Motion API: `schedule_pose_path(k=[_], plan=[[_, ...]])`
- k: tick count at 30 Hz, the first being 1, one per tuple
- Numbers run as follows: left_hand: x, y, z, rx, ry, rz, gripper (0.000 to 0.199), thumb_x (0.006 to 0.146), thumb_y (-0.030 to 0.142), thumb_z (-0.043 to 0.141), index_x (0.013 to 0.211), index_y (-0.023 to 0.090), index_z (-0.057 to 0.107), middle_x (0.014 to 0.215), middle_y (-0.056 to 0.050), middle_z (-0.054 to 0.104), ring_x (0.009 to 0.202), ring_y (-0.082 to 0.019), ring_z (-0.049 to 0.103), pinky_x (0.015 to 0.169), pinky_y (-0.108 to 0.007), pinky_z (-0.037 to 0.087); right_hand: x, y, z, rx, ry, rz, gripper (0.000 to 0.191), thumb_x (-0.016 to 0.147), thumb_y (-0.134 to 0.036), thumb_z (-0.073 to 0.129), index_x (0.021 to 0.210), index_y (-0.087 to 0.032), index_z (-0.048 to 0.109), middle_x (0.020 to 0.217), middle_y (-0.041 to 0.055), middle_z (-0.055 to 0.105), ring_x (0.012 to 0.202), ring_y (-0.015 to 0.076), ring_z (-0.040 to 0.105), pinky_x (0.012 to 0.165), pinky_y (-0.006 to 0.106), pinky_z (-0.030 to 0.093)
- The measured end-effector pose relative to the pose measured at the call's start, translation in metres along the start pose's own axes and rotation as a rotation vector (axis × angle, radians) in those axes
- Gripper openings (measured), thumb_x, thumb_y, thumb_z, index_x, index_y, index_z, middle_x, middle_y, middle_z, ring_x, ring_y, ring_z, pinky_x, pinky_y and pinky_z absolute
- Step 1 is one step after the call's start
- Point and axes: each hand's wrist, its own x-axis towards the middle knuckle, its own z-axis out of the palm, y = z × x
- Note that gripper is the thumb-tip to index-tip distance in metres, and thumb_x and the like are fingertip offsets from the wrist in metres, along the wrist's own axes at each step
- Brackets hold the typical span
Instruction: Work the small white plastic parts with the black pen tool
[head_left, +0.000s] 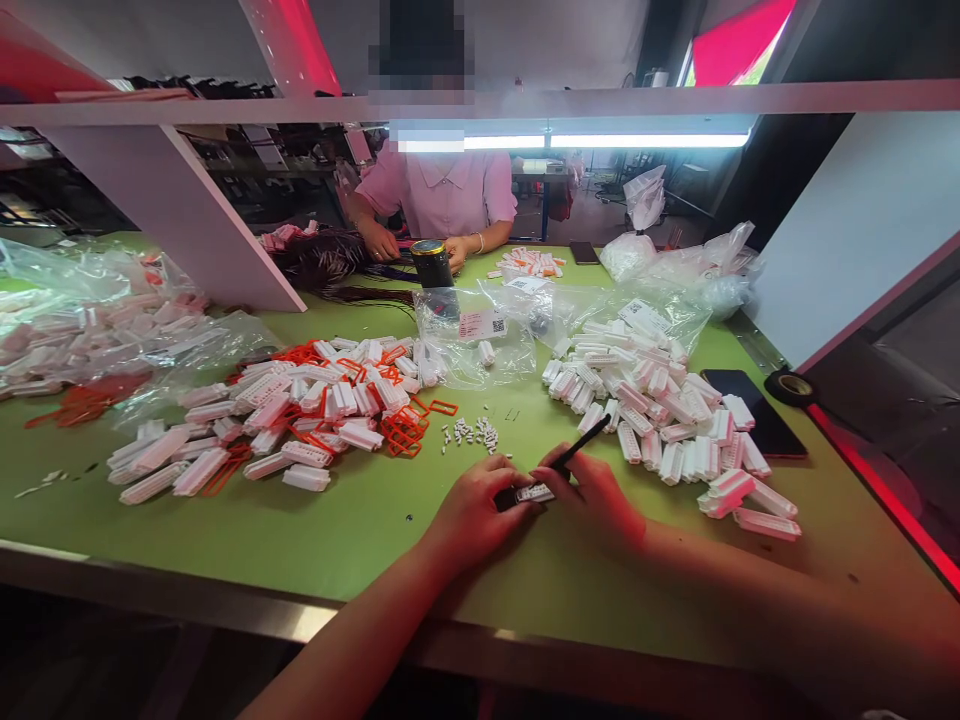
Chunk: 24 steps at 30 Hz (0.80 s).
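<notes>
"White block (pixel 537 494): where is it?"

"Over the desk (pixel 360 565), pinched by the left hand (pixel 469 505), thumb and fingers closed on it."

"And the right hand (pixel 598 495)?"

"Curled round one black stick (pixel 589 438); whether it also touches the block is unclear."

"What else can be counted?"

"One can (pixel 431 265), one tape roll (pixel 789 387) with one phone (pixel 754 408) just beside it; loose blocks (pixel 649 395) are heaped too thickly."

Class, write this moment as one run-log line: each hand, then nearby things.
left hand: holds white block | right hand: holds slim black tool | beyond hands: tiny white pieces, loose on green table
</notes>
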Motion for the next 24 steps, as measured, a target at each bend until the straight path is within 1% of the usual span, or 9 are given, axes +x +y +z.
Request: schedule_pose_path(k=[3, 7, 18, 22, 24], plan=[[0.0, 0.0008, -0.0001, 0.009, -0.004, -0.001, 0.016, 0.084, 0.03, 0.072, 0.097, 0.022, 0.078, 0.088, -0.003, 0.066, 0.084, -0.018, 0.062, 0.077, -0.028, 0.047, 0.0005, 0.0, -0.0003, 0.028, 0.001, 0.014, 0.031, 0.098, -0.046, 0.056, 0.08, -0.022, 0.063, 0.072, 0.0025, 0.071, 0.063, 0.0168, 0.065, 0.061, 0.026, 0.053], [-0.0001, 0.0008, 0.0001, 0.018, -0.002, -0.012, 0.015, 0.084, 0.029, 0.073, 0.096, 0.022, 0.078, 0.087, -0.002, 0.065, 0.084, -0.018, 0.062, 0.077, -0.028, 0.047, 0.001, -0.0002, 0.0001, 0.024, 0.013, 0.017, 0.034, 0.097, -0.048, 0.057, 0.078, -0.021, 0.062, 0.068, 0.0021, 0.069, 0.06, 0.0159, 0.063, 0.058, 0.025, 0.051], [-0.0008, 0.0002, -0.0002, -0.014, -0.013, -0.013, 0.014, 0.085, 0.033, 0.072, 0.092, 0.022, 0.077, 0.086, -0.003, 0.064, 0.082, -0.018, 0.061, 0.076, -0.028, 0.046, 0.0005, -0.0008, 0.0011, -0.059, 0.015, -0.01, 0.029, 0.096, -0.04, 0.057, 0.076, -0.02, 0.061, 0.065, 0.0011, 0.066, 0.057, 0.0135, 0.06, 0.056, 0.022, 0.047], [-0.0003, 0.0006, -0.001, -0.027, -0.015, -0.007, 0.015, 0.085, 0.034, 0.071, 0.093, 0.022, 0.077, 0.088, -0.003, 0.064, 0.083, -0.018, 0.061, 0.078, -0.028, 0.046, 0.0007, -0.0029, 0.0017, -0.104, -0.001, -0.024, 0.032, 0.098, -0.041, 0.054, 0.075, -0.02, 0.06, 0.063, 0.0011, 0.065, 0.056, 0.0134, 0.059, 0.056, 0.022, 0.046], [-0.0001, 0.0012, -0.0015, -0.02, -0.014, -0.002, 0.015, 0.085, 0.033, 0.071, 0.093, 0.022, 0.077, 0.088, -0.003, 0.064, 0.084, -0.018, 0.061, 0.078, -0.028, 0.047, 0.0011, -0.0044, 0.0015, -0.131, -0.011, -0.054, 0.036, 0.1, -0.043, 0.051, 0.074, -0.02, 0.059, 0.063, 0.0017, 0.064, 0.057, 0.0141, 0.058, 0.057, 0.023, 0.045]])
